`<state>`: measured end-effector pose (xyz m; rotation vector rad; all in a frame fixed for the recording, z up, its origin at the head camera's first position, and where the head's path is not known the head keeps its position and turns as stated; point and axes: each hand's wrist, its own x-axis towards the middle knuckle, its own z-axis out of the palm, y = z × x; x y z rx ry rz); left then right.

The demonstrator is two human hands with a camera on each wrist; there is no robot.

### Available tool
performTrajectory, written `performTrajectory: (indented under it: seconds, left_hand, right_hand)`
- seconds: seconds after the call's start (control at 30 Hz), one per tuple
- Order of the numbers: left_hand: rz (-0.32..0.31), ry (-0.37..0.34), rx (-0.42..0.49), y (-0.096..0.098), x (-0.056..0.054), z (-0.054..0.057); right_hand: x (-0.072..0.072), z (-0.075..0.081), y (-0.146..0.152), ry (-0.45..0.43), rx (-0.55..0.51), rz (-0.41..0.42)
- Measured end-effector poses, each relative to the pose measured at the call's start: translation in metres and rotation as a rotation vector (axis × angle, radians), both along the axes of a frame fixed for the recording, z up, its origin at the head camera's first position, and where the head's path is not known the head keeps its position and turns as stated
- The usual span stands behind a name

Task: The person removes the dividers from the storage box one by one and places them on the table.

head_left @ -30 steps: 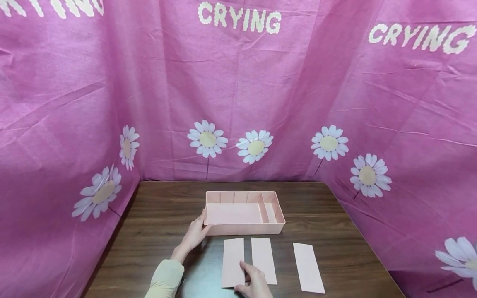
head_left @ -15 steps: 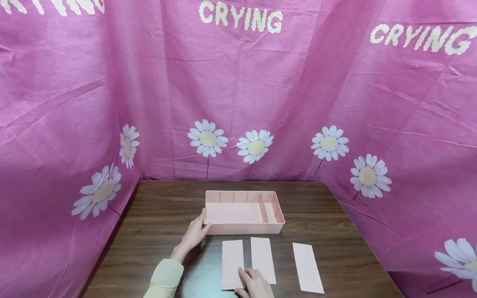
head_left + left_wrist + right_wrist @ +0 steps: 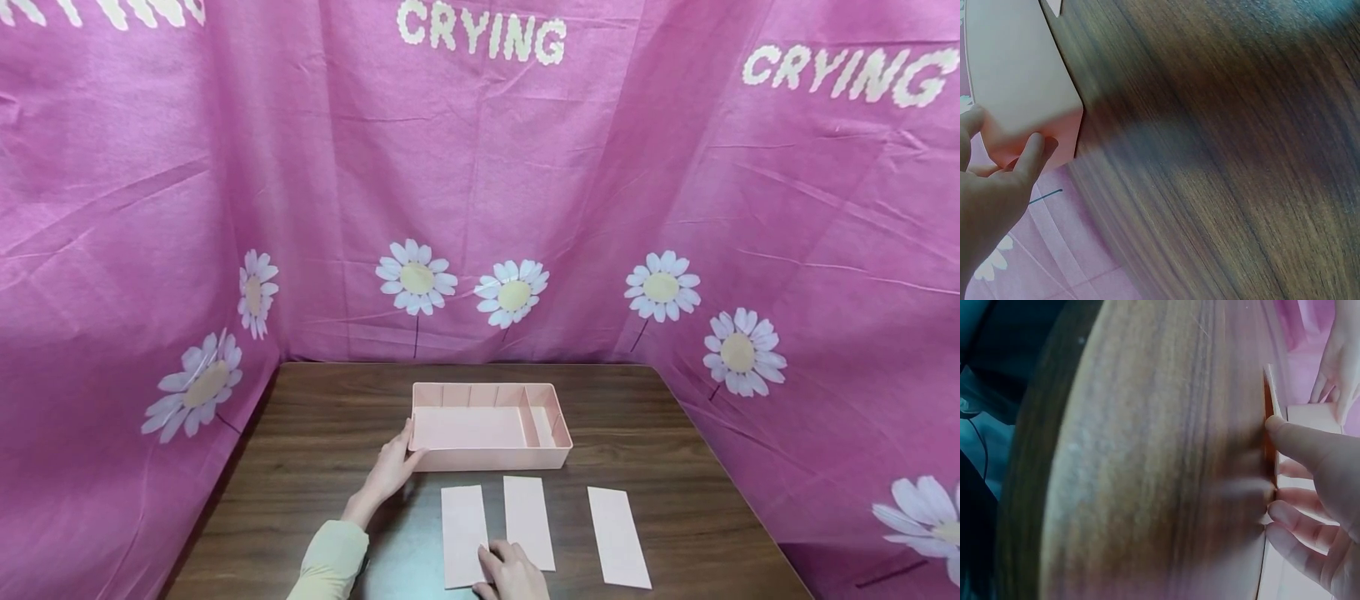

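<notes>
A pale pink box [image 3: 491, 459] stands on the table, with slots along its walls and one divider [image 3: 529, 427] across its right part. My left hand [image 3: 390, 471] grips its near left corner; in the left wrist view the thumb lies on the front wall and the fingers are partly hidden. Nearer me is a flat pink divider panel [image 3: 463, 525], the leftmost of three. My right hand [image 3: 513, 575] pinches its near right corner. In the right wrist view the thumb is at the panel's edge [image 3: 1271, 387], which is tipped up off the table.
A second pink panel [image 3: 527, 512] lies just right of the held one. Farther right, a third panel [image 3: 619, 537] lies flat at a slight slant. The brown wooden table [image 3: 330, 408] is enclosed by pink curtains [image 3: 480, 183] on the left, back and right.
The leftmost panel has shifted a little to the left and towards me with my right hand on it. My left hand and the box have stayed in place.
</notes>
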<state>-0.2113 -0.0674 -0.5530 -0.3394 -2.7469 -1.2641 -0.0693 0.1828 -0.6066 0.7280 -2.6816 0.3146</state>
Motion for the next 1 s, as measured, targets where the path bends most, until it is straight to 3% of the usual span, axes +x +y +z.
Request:
performTrajectory:
  seconds: [0.27,0.4,0.73,0.83,1.0]
  left_hand:
    - [-0.011,-0.002,0.016,0.000,0.000,-0.001]
    - [-0.003,0.005,0.012,-0.001,0.000,-0.002]
    - [-0.004,0.042,0.001,-0.002,-0.001,-0.005]
    - [-0.003,0.027,0.009,-0.002,-0.001,-0.005]
    - [-0.003,0.016,0.004,-0.003,-0.001,-0.004]
  right_hand:
    - [0.003,0.001,-0.002,-0.069,-0.013,-0.045]
    - [0.002,0.003,-0.003,-0.070,-0.021,-0.042]
    - [0.001,0.009,-0.004,-0.167,-0.012,-0.041]
    - [0.001,0.006,-0.003,-0.131,-0.027,-0.043]
    - [-0.008,0.009,-0.001,0.038,-0.090,-0.048]
